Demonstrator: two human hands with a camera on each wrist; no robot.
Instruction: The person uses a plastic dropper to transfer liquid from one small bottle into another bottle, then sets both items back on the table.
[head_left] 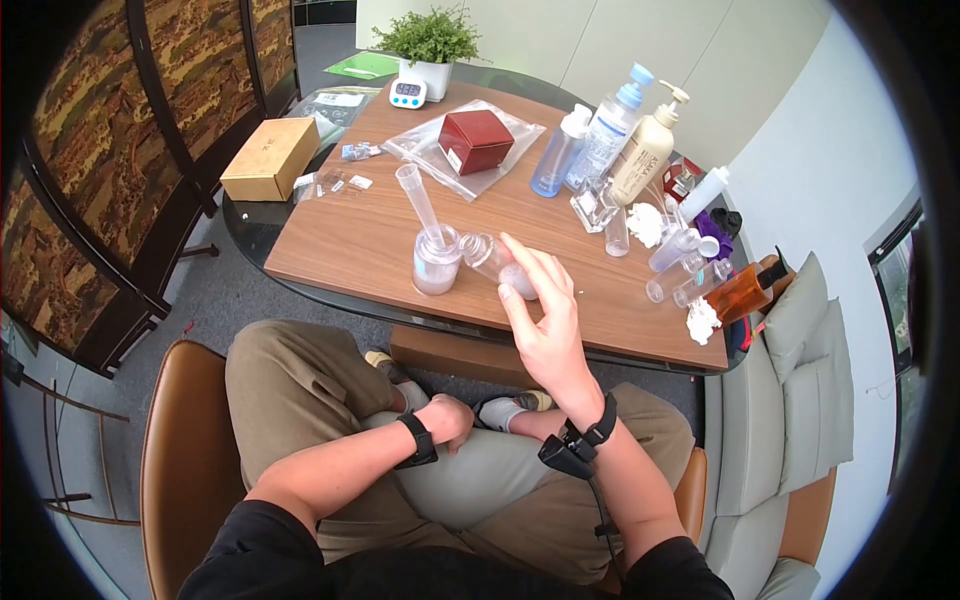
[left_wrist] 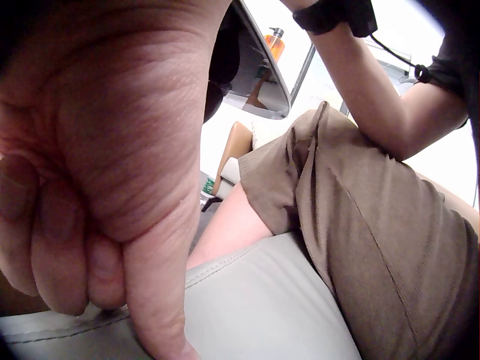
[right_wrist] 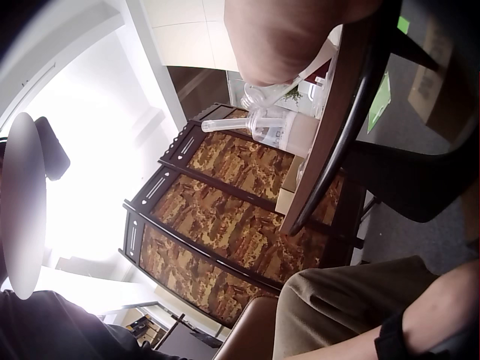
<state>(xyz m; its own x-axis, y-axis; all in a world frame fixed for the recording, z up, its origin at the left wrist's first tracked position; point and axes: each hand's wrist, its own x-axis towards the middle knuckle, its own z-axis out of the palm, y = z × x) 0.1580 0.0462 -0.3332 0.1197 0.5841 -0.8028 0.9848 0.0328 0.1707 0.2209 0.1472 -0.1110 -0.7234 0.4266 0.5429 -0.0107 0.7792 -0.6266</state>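
My right hand (head_left: 550, 330) holds a small clear bottle (head_left: 487, 255) between thumb and fingers over the near part of the table. The bottle is tipped, its neck pointing left. Close beside that neck stands a second clear bottle (head_left: 435, 272) with pale, cloudy contents and a light blue label. A clear tube (head_left: 418, 200) leans up out of its mouth. In the right wrist view the tube (right_wrist: 221, 124) and the standing bottle (right_wrist: 300, 133) show beyond the hand (right_wrist: 277, 37). My left hand (head_left: 450, 418) rests in my lap, fingers loosely curled, near the grey seat (left_wrist: 247, 300).
On the wooden table (head_left: 340, 230) are a dark red box (head_left: 476, 140) on a plastic bag, a cardboard box (head_left: 270, 160), a timer (head_left: 407, 93) and a potted plant (head_left: 430, 40). Pump bottles (head_left: 640, 155), small clear bottles (head_left: 680, 275) and crumpled tissue (head_left: 703, 320) stand right.
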